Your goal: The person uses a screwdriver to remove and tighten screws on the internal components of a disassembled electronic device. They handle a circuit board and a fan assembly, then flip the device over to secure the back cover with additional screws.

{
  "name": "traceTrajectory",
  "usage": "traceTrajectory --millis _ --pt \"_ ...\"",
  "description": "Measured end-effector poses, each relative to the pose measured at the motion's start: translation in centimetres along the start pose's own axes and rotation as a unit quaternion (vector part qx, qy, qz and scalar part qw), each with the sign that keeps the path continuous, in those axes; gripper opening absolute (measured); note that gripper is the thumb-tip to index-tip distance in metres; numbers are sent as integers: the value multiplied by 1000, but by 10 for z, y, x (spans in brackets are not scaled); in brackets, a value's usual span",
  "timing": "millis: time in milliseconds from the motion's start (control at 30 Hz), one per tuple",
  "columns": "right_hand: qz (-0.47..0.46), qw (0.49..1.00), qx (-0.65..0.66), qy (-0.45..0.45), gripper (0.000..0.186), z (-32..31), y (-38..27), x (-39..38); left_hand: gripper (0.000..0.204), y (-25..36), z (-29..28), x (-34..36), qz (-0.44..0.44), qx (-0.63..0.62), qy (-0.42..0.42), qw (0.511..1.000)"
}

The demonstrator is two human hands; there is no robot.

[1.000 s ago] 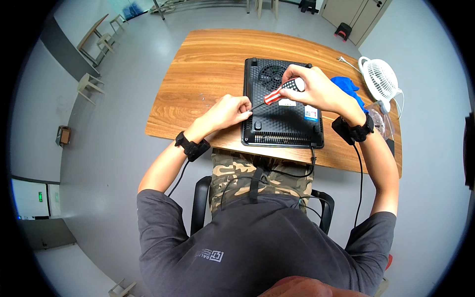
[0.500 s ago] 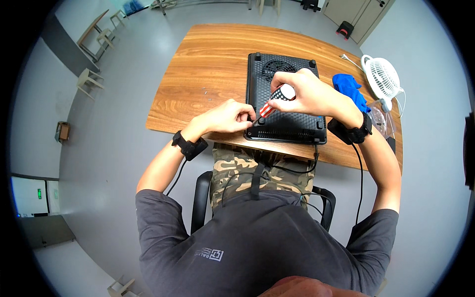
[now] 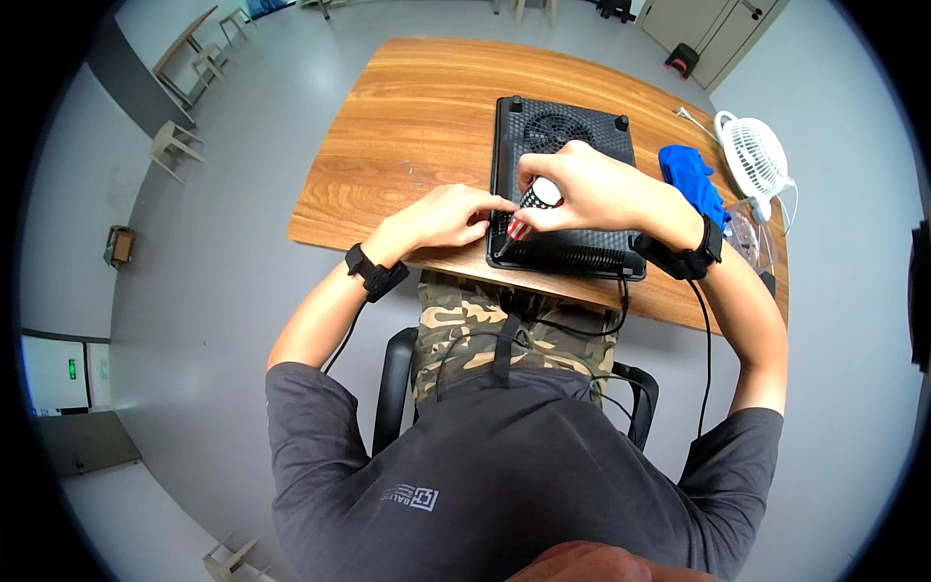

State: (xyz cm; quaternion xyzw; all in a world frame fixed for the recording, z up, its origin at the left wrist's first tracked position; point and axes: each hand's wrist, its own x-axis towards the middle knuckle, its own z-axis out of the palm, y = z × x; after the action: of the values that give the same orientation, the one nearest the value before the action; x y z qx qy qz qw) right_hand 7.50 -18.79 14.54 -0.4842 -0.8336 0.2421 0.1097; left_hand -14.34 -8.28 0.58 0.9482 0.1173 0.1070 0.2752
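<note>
A black, perforated flat device [image 3: 572, 194] with a round fan grille lies on the wooden table [image 3: 427, 107], its near edge at the table's front. My right hand [image 3: 592, 189] grips a screwdriver [image 3: 524, 218] with a red, white and black handle. The screwdriver's tip points down at the device's near left corner. My left hand [image 3: 446, 215] rests at that same corner, fingertips touching the device's edge beside the tip. Both wrists wear black bands with cables.
A blue glove [image 3: 690, 182] lies on the table right of the device. A small white fan [image 3: 754, 155] and a clear plastic item [image 3: 752, 233] sit at the table's right end. Wooden stools [image 3: 175, 145] stand on the grey floor at far left.
The device has slid toward the table's near edge. My right hand has brought the screwdriver down and left to the near left corner, and my left hand has closed in beside it.
</note>
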Motion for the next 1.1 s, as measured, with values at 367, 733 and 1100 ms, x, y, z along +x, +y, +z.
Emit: traceTrajectory --millis 367,733,1100 --pt "-12 1000 -19 4 40 9 2 10 36 -2 2 5 -10 11 -36 999" --pt "-14 1000 -23 -8 41 9 -3 15 18 1 3 4 -3 -14 3 1000" --pt "-39 997 -61 -28 39 10 -15 18 19 4 -4 3 -19 32 -40 999"
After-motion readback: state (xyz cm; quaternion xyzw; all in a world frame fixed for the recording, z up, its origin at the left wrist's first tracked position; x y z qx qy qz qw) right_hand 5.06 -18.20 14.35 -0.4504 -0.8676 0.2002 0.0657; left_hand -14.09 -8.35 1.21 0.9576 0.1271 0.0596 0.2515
